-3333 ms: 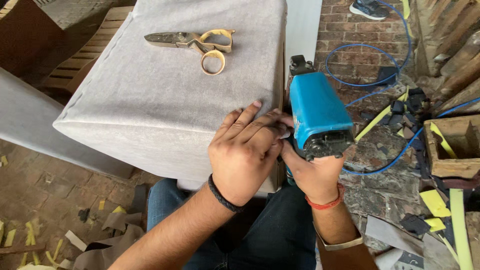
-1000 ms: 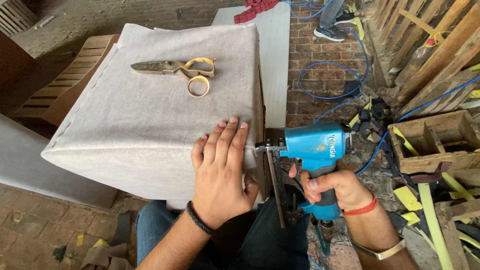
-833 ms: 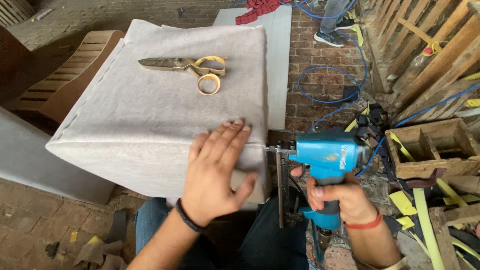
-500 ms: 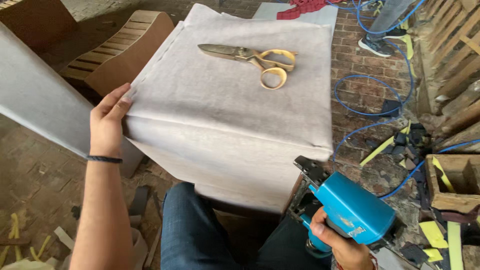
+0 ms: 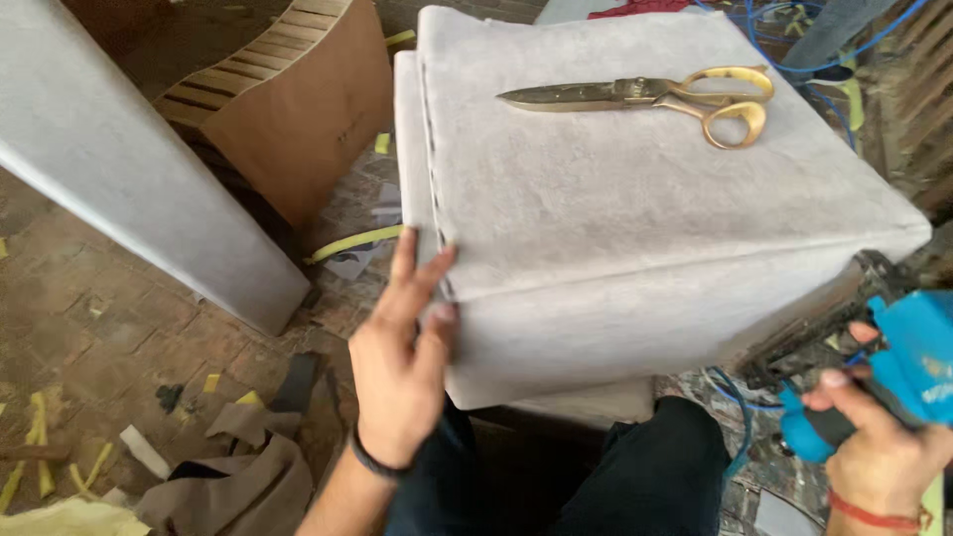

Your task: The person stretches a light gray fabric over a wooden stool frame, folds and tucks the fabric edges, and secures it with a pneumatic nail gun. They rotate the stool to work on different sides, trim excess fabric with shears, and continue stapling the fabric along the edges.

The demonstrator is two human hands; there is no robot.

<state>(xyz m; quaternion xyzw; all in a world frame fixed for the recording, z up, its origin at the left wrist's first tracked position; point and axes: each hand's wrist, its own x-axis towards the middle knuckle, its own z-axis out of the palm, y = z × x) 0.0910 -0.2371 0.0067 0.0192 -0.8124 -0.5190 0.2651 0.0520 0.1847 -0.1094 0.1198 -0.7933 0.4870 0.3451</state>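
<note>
A box-shaped cushion covered in light grey fabric (image 5: 635, 228) stands in front of my knees. My left hand (image 5: 402, 362) lies flat against its near left corner, fingers along the seam there. My right hand (image 5: 874, 452) grips the handle of a blue pneumatic staple gun (image 5: 908, 362) at the lower right, just off the cushion's right corner. A pair of scissors with gold handles (image 5: 655, 94) lies on top of the cushion near the far edge.
A long grey upholstered panel (image 5: 129, 169) leans at the left, with a curved wooden frame (image 5: 298, 109) behind it. Fabric scraps (image 5: 238, 476) and yellow foam strips litter the brick floor. Blue air hose (image 5: 784, 40) loops at the back right.
My left hand went from the cushion's right side to its left corner. The staple gun drew back from the right edge and sank to the lower right. The view swung left.
</note>
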